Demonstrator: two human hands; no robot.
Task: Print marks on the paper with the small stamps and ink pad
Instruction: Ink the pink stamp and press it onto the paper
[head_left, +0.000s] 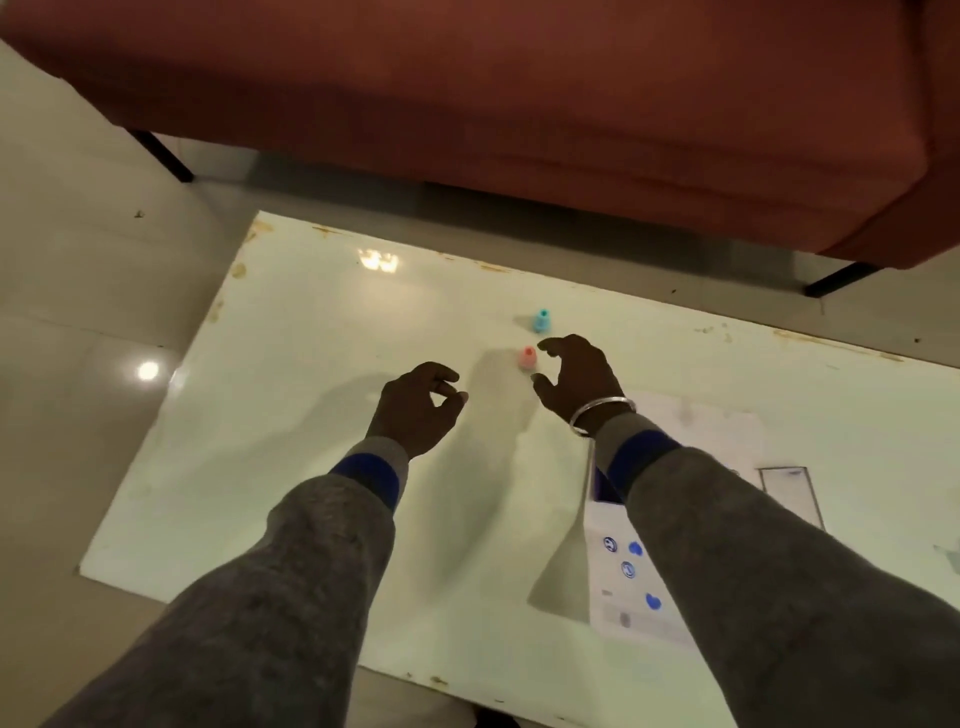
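The right hand (579, 382) hangs beside the pink stamp (527, 358), thumb and fingers spread in an open curl just short of it, so the step looks like picking that stamp up; the teal stamp (541, 320) stands near, farther back on the white table (291, 332). The left hand (418, 408) hovers empty, fingers loosely curled. Next comes closing on the pink stamp, inking it, then pressing onto the paper (618, 597), which already bears blue marks under the right sleeve; no writing is readable, and I cannot pick out the ink pad

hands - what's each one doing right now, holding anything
Left hand: open, fingers loosely curled, holding nothing.
Right hand: open, cupped beside the pink stamp, not gripping it.
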